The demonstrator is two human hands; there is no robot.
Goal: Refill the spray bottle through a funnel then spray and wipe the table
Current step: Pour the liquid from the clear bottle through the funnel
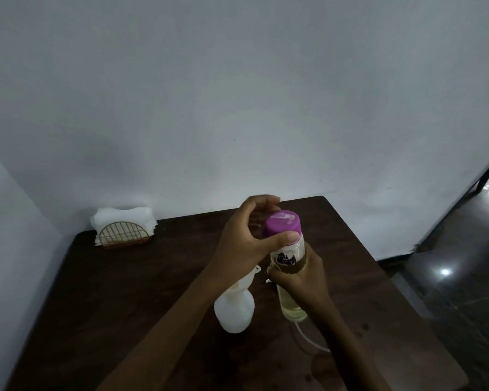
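Note:
A clear refill bottle [292,303] with pale yellow liquid and a purple cap [283,223] is held upright above the dark wooden table [124,292]. My right hand [299,277] grips its middle. My left hand [249,238] is wrapped around the purple cap, thumb on its front. To the left stands the white spray bottle body [235,309] with a white funnel [251,273] in its neck, partly hidden by my left forearm. A thin white tube [308,338], probably the sprayer's dip tube, lies on the table below the refill bottle; the spray head is hidden.
A gold wire napkin holder [124,234] filled with white tissues stands at the table's far left corner against the white wall. The table's right edge drops to a glossy dark floor [449,277].

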